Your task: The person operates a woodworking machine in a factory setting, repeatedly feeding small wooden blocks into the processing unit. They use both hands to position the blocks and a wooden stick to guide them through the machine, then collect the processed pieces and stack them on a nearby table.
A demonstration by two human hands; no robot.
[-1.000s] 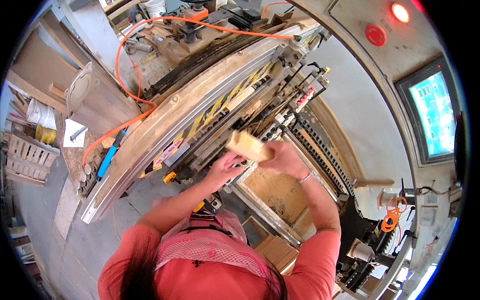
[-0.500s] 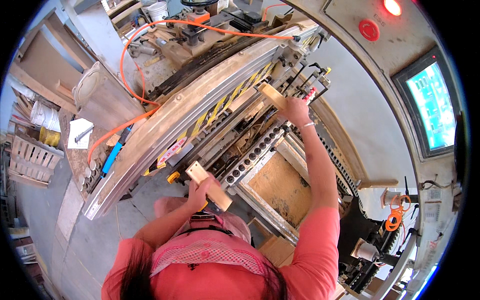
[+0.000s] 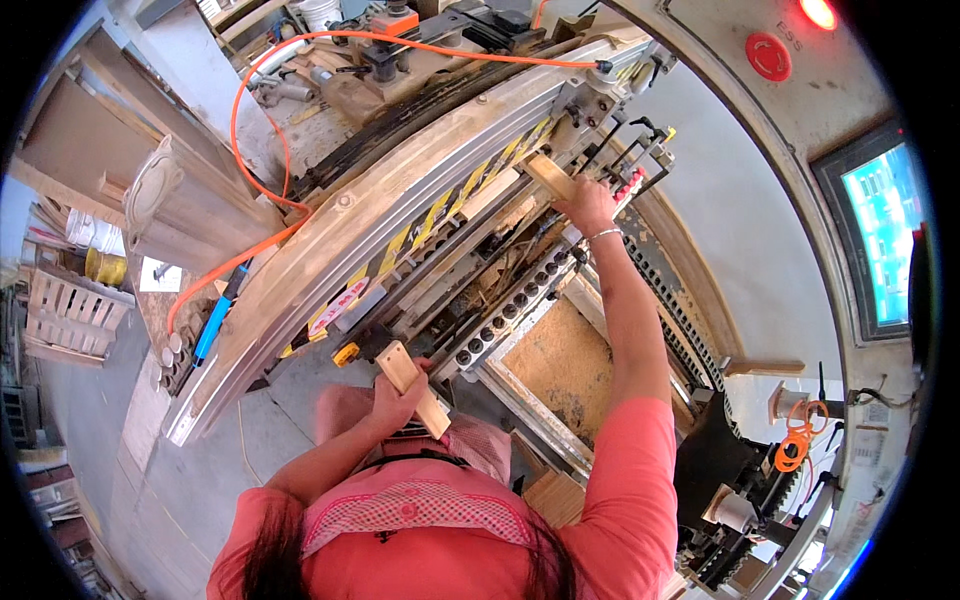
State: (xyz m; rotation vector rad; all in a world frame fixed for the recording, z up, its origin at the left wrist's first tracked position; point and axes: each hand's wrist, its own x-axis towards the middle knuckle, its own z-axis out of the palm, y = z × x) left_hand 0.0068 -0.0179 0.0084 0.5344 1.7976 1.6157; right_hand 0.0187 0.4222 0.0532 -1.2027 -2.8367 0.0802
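Observation:
My left hand is closed around a short wooden block with small holes near its upper end, held close to my waist. Stretched far forward, my right hand grips a second wooden block at the machine's working slot. The far end of that block lies by the yellow-and-black striped strip. Below my right forearm runs a row of round black knobs or rollers along a metal rail. My right fingers are partly hidden behind the hand.
A tray of sawdust sits under the rail. An orange hose curves over the long machine beam. At the right are a lit screen and a red stop button. A yellow clamp knob juts out near my left hand.
The left block has come slightly lower and closer to my body. My right hand stays at the slot with its block, and the whole view has shifted a little.

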